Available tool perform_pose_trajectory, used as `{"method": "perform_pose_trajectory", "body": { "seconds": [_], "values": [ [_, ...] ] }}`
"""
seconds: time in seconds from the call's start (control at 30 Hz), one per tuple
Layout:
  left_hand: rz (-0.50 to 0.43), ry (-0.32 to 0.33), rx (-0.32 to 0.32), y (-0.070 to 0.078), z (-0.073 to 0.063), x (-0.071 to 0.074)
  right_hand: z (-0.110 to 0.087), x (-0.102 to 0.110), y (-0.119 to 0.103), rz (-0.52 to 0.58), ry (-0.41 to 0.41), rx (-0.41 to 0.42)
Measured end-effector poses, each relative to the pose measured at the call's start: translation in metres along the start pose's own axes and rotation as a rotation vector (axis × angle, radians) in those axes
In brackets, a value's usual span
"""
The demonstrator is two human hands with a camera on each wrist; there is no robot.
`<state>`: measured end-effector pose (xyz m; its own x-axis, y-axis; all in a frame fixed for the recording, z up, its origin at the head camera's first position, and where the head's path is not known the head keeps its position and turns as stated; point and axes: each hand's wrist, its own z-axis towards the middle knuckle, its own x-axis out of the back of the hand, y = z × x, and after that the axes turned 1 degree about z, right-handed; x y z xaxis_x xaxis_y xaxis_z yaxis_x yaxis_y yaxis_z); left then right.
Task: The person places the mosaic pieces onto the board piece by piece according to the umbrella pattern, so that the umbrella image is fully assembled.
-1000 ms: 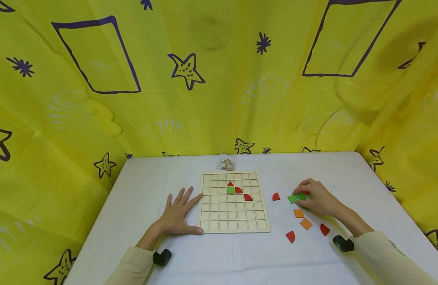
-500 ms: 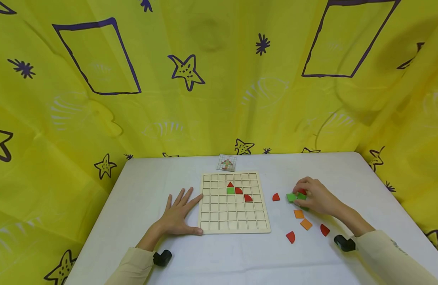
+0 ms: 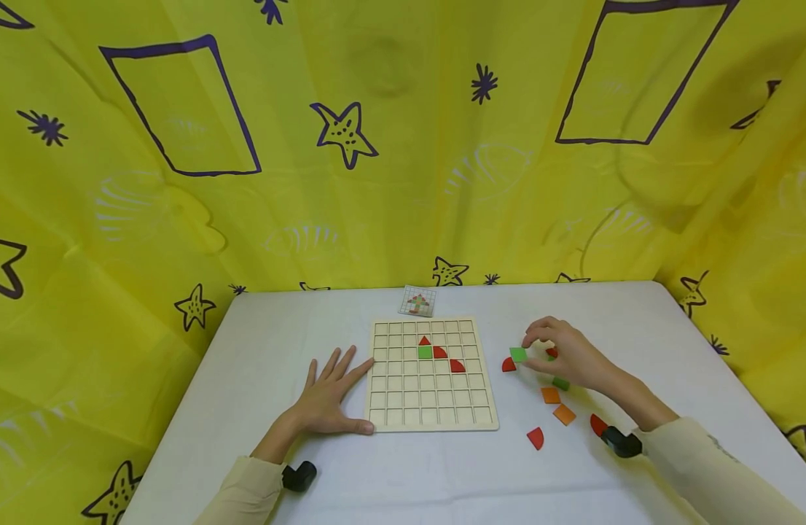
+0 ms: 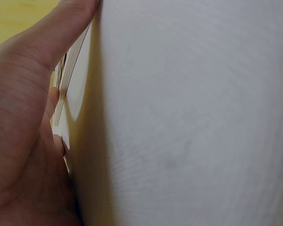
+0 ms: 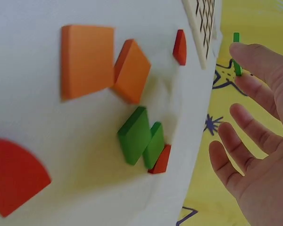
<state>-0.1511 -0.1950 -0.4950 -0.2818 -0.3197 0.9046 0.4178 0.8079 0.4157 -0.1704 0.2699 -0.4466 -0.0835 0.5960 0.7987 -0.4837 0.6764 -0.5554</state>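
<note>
Between thumb and index finger, my right hand [image 3: 570, 355] pinches a green square tile [image 3: 518, 354], lifted above the table as the right wrist view shows. Beneath it in the head view lies a red quarter-circle tile [image 3: 509, 364]. My left hand [image 3: 326, 399] rests flat with spread fingers, its thumb and little-side fingertips at the left edge of a wooden grid board [image 3: 403, 401]. Set in the board are a red triangle [image 3: 425, 340], a green square [image 3: 425, 352] and two red quarter-circles [image 3: 458, 366]. Two more green tiles [image 5: 135, 135] lie below my right hand, partly covered in the head view.
Two orange square tiles [image 3: 563, 415] and a red quarter-circle [image 3: 535, 438] lie right of the board. Another red quarter-circle [image 5: 16, 176] sits near the right wrist. Behind the board is a small pattern card [image 3: 417, 300]. A yellow curtain [image 3: 403, 204] stands at the table's back edge.
My right hand has picked up a green square from the cluster and moved left toward the board with it. The left hand has stayed in place.
</note>
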Motion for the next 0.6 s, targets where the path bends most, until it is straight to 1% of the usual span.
{"method": "perform_pose_trajectory", "body": {
  "seconds": [0.2,0.3,0.43,0.6],
  "values": [
    [-0.004,0.007,-0.006,0.001,-0.001,0.001,0.011,-0.005,-0.012,0.026,-0.013,-0.012],
    [-0.010,0.025,-0.018,0.002,-0.002,0.001,0.018,-0.009,-0.020,0.031,-0.021,-0.024],
    [-0.013,0.035,-0.023,0.002,-0.002,0.001,0.027,-0.018,-0.029,0.055,-0.022,-0.028],
    [-0.001,0.025,-0.020,0.002,-0.002,0.002,0.040,-0.034,-0.043,0.067,-0.009,-0.008]
  ]
}}
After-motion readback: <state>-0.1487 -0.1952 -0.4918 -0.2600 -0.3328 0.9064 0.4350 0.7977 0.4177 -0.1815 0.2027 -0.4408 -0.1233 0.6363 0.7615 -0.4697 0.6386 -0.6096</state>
